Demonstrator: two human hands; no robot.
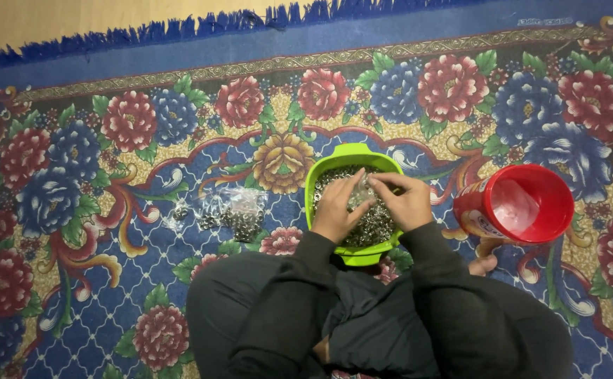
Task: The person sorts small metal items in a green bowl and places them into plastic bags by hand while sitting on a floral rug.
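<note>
A lime green bowl [320,168] sits on the carpet in front of my crossed legs, filled with small silvery metal pieces [373,226]. Both hands hover over it. My left hand [338,207] and my right hand [404,200] meet above the bowl, fingers pinched together on a small clear plastic bag [362,193] that seems to hold some of the pieces. The bag is partly hidden by my fingers.
Clear plastic bags with metal pieces [232,210] lie on the carpet left of the bowl. A red plastic container [520,203] lies tilted on its side to the right, mouth open. The floral blue carpet [75,175] covers the floor; wooden floor [40,17] shows beyond its fringe.
</note>
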